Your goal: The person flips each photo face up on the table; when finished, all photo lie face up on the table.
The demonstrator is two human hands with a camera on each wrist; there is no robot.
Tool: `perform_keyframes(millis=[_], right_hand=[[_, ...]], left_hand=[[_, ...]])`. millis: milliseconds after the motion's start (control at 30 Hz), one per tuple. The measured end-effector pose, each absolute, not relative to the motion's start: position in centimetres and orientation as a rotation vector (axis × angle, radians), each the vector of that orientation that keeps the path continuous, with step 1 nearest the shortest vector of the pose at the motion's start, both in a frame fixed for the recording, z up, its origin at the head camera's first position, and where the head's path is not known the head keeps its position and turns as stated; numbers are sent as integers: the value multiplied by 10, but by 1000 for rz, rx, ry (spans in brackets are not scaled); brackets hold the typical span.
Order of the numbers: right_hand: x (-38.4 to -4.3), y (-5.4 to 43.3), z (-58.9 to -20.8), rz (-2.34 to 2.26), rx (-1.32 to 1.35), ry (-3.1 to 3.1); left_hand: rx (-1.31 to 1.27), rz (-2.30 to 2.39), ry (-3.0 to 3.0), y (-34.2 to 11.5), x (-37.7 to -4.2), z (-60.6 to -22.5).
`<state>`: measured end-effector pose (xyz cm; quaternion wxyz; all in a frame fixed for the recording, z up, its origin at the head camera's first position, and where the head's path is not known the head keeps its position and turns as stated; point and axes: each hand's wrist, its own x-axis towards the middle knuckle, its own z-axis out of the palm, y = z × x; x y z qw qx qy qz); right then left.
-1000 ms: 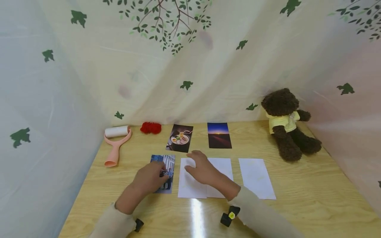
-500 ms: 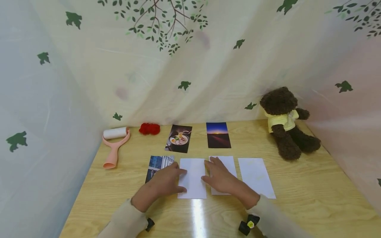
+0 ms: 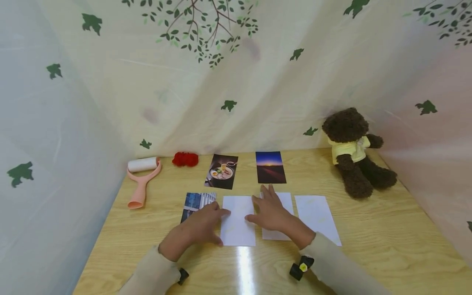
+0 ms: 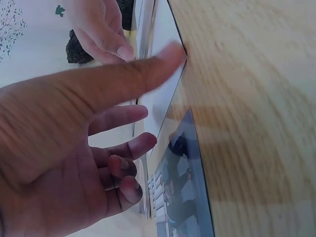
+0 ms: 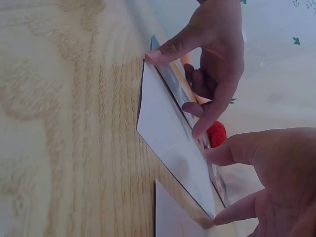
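Observation:
A blank white card (image 3: 237, 235) lies flat on the table between my hands. My left hand (image 3: 195, 229), thumb and forefinger spread, touches its left edge; in the right wrist view the left thumb rests at one corner of the white card (image 5: 165, 121). My right hand (image 3: 274, 213) reaches over a second white card (image 3: 285, 200), partly hiding it, with thumb and fingertips at the first card's right side. Partly under my left hand's outline is a photo print (image 3: 192, 201), also seen as a photo print (image 4: 185, 192) in the left wrist view. A third white card (image 3: 318, 217) lies right.
Behind are a noodle-bowl photo (image 3: 221, 172) and a sunset photo (image 3: 271, 168). A pink lint roller (image 3: 140, 190) and a red fluffy hair tie (image 3: 185, 159) lie back left. A brown teddy bear (image 3: 348, 151) sits at the right by the cloth wall.
My left hand has moved right from the photo print to the first white card. My right hand has shifted right; the second white card has slid right, leaving a gap between the two.

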<state>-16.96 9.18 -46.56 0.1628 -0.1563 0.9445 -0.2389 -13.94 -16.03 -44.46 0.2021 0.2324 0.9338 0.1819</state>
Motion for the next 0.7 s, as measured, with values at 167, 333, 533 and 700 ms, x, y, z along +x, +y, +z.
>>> perform_keyframes(millis=[167, 333, 533, 700], right_hand=[[-172, 92, -468, -664, -444, 2697], [-174, 91, -466, -695, -459, 2730], [-177, 91, -468, -740, -456, 2732], [-179, 88, -472, -712, -404, 2754]], left_hand=[[670, 503, 2612, -158, -138, -444], [708, 489, 2621, -157, -138, -445], [717, 458, 2621, -156, -139, -445], [700, 446, 2621, -156, -139, -443]])
